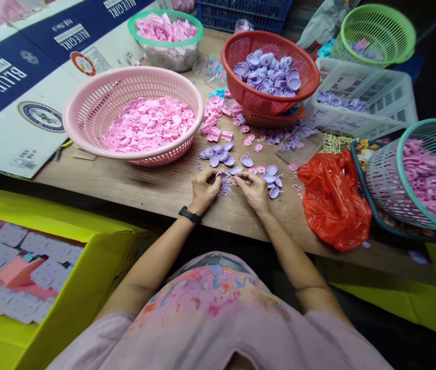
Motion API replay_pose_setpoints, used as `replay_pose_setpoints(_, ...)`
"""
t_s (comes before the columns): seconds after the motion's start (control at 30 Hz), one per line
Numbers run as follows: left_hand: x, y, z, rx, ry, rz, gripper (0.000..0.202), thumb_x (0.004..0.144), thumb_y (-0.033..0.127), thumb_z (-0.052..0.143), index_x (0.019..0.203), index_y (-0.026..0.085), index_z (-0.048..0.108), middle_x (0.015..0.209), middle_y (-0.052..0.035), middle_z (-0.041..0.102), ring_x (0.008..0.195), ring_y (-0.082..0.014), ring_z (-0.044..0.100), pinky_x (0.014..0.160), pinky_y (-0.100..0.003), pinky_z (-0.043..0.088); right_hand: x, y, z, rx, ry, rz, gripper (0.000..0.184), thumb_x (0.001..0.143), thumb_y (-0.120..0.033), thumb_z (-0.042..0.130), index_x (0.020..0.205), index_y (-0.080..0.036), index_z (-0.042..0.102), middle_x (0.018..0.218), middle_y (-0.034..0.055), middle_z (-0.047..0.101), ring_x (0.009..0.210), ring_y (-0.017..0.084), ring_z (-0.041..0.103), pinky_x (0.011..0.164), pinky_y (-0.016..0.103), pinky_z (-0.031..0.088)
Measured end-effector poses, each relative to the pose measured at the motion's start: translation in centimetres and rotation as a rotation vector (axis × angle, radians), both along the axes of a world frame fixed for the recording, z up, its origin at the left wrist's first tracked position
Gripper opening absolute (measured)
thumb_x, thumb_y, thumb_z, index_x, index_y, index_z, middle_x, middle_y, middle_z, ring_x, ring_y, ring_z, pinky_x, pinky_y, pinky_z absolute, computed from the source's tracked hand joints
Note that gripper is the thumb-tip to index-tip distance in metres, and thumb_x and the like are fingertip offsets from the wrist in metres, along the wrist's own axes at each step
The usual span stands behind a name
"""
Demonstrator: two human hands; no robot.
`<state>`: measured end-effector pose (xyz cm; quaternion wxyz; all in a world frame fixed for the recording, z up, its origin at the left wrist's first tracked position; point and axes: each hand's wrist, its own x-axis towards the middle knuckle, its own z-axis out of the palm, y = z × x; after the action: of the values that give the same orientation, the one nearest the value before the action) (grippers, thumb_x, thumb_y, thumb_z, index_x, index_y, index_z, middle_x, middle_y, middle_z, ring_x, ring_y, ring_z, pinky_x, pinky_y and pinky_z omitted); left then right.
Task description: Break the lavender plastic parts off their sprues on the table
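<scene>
fingertips are meeting over the purple scraps!

the left hand (205, 189) is pinching a purple piece (219, 174) between thumb and forefinger, right at the table's (156, 192) near side. the right hand (255, 191) is bringing thumb and forefinger close together just beside it; whether they are clamping anything, i cannot tell. below and between them, a small heap of purple scraps (224, 189) is lying on the wood. purple dishes (218, 154) are sitting in a cluster just beyond the left hand, and more dishes (273, 180) are resting beside the right. the step in hand is looking like close two-handed work on one piece, perhaps parting a scrap from it. the next move is calling, i'm judging, for a steady left pinch and light, precise right fingertips.
</scene>
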<state>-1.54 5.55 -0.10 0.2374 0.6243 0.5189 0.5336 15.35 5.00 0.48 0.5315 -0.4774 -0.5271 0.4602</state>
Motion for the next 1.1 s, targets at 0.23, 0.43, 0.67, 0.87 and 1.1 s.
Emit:
replay_pose_setpoints(0.23, 0.7, -0.3, -0.6, 0.184, 0.206, -0.018, 0.012, 0.090, 0.024, 0.061, 0.089, 0.018, 0.072, 0.079, -0.0027, 0.074, 0.068, -0.0129, 0.066, 0.066, -0.024, 0.049, -0.6, -0.8, 0.5, 0.110, -0.083, -0.011, 0.024, 0.083, -0.041, 0.078, 0.094, -0.020, 0.079, 0.092, 0.0051, 0.079, 0.084, 0.021, 0.077, 0.084, 0.036, 0.066)
replay_pose_setpoints(0.43, 1.0, -0.4, -1.0, 0.269, 0.319, -0.033, 0.012, 0.093, 0.025, 0.060, 0.094, 0.019, 0.071, 0.085, -0.0044, 0.075, 0.074, -0.0151, 0.068, 0.070, -0.027, 0.050, -0.9, -1.4, 1.2, 0.255, -0.237, -0.059, 0.017, 0.089, -0.036, 0.071, 0.092, -0.021, 0.078, 0.095, 0.0048, 0.078, 0.084, 0.019, 0.075, 0.078, 0.031, 0.066)
replay_pose_setpoints(0.67, 1.0, -0.3, -1.4, 0.294, 0.365, -0.057, 0.012, 0.096, 0.025, 0.056, 0.095, 0.020, 0.068, 0.085, -0.0043, 0.073, 0.075, -0.0157, 0.066, 0.072, -0.028, 0.050, -0.8, -1.5, 1.2, 0.281, -0.290, -0.069, 0.016, 0.091, -0.034, 0.068, 0.090, -0.021, 0.076, 0.092, 0.0040, 0.076, 0.080, 0.017, 0.074, 0.073, 0.029, 0.065)
replay_pose_setpoints(0.87, 0.9, -0.7, -1.1, 0.308, 0.531, -0.072, 0.017, 0.099, 0.025, 0.050, 0.096, 0.018, 0.066, 0.081, -0.0055, 0.068, 0.072, -0.0169, 0.063, 0.067, -0.028, 0.046, -0.5, -1.6, 1.1, 0.366, -0.483, -0.111, 0.016, 0.093, -0.030, 0.064, 0.084, -0.020, 0.073, 0.083, 0.0040, 0.074, 0.071, 0.017, 0.069, 0.069, 0.030, 0.058)
replay_pose_setpoints(1.1, 1.1, -1.1, -0.9, 0.285, 0.645, -0.095, 0.023, 0.099, 0.021, 0.044, 0.098, 0.017, 0.066, 0.082, -0.0076, 0.067, 0.076, -0.0182, 0.065, 0.069, -0.030, 0.048, -0.2, -1.7, 1.3, 0.380, -0.632, -0.067, 0.017, 0.094, -0.026, 0.059, 0.081, -0.022, 0.068, 0.080, 0.0048, 0.070, 0.071, 0.018, 0.064, 0.067, 0.031, 0.051)
